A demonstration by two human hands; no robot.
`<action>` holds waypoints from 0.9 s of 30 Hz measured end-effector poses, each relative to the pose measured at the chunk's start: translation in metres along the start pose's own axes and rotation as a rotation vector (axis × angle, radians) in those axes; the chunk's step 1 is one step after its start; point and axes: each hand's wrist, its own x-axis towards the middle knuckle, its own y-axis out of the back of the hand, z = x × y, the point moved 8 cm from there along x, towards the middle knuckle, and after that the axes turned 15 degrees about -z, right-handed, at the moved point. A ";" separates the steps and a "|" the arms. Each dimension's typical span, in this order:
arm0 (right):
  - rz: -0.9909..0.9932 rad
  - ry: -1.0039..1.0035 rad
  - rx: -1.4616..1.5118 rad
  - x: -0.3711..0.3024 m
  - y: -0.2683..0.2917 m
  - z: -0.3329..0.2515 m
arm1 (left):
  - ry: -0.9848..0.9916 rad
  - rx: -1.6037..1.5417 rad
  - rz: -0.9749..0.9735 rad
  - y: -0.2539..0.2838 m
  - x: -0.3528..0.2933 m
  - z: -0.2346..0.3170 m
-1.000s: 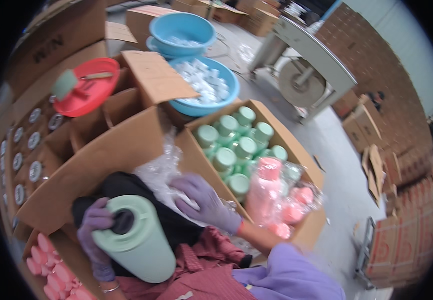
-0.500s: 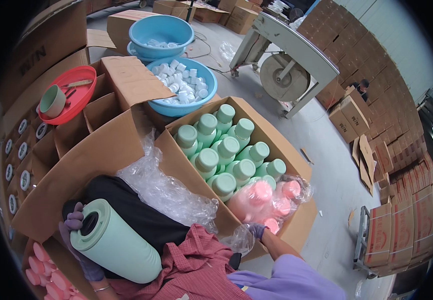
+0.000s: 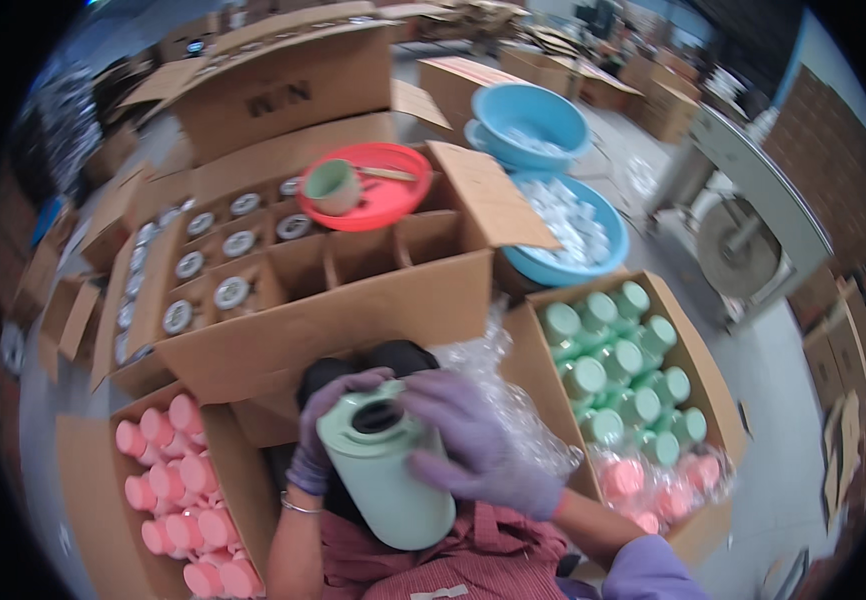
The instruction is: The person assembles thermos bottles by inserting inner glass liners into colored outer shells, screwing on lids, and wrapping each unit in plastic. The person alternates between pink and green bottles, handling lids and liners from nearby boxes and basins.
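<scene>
A mint-green thermos jug (image 3: 393, 500) leans in my lap, its top with a round black opening tilted toward me. My left hand (image 3: 328, 425), in a purple glove, holds the jug at its left side near the rim. My right hand (image 3: 478, 445), also gloved and somewhat blurred, wraps the jug's upper right side, fingers at the rim and thumb lower on the body. To the right, a carton (image 3: 718, 400) holds several mint-green capped pieces (image 3: 618, 365) and plastic-wrapped pink ones (image 3: 623, 480). At lower left, another carton (image 3: 88, 500) holds pink capped pieces (image 3: 178, 480).
Ahead stands a divided carton (image 3: 353, 300) with several silver-topped items in its cells. A red tray (image 3: 393, 205) with a green cup (image 3: 331, 188) rests on it. Blue basins (image 3: 603, 265) hold white caps (image 3: 563, 220). Clear plastic wrap (image 3: 528, 400) lies beside my knees. A wheeled metal frame (image 3: 768, 185) stands at right.
My right hand has come from the plastic wrap by the right carton to the jug. The jug is more upright and nearer the middle of my lap. My view has swung left.
</scene>
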 end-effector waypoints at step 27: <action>-0.136 -0.138 -0.309 0.047 -0.019 0.100 | -0.310 0.057 0.146 0.019 -0.051 0.050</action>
